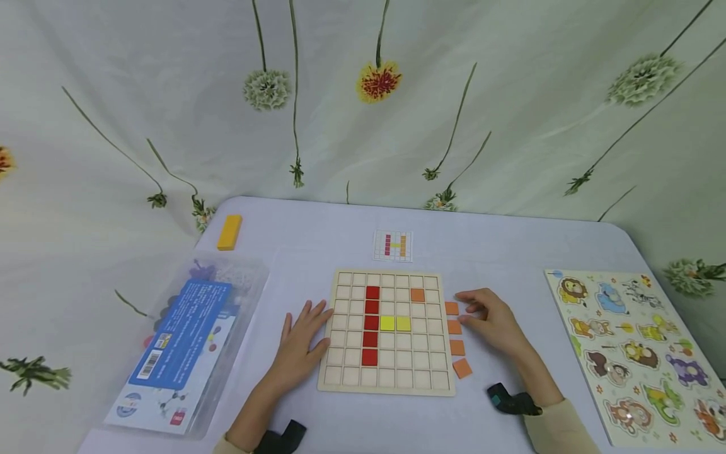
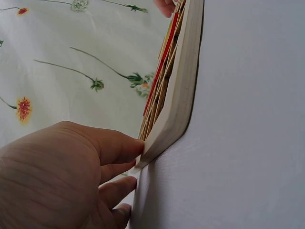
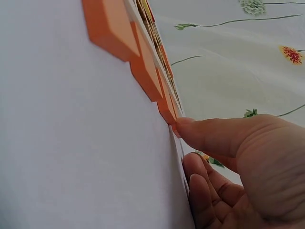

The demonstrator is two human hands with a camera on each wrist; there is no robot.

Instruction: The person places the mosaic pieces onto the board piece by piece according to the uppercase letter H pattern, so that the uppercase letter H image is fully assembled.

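Note:
A wooden grid board lies on the table. In it, several red tiles form a column, two yellow tiles lie side by side right of that column, and one orange tile sits at upper right. Loosely spread, my left hand touches the board's left edge; the left wrist view shows its thumb at the board's corner. Several loose orange tiles line the board's right side. My right hand is beside the upper ones, its thumb at a tile and the other fingers loosely bent.
A small pattern card lies behind the board. At left are a clear plastic case with a blue label and a yellow block. An animal puzzle board occupies the right side. A flowered cloth hangs behind the table.

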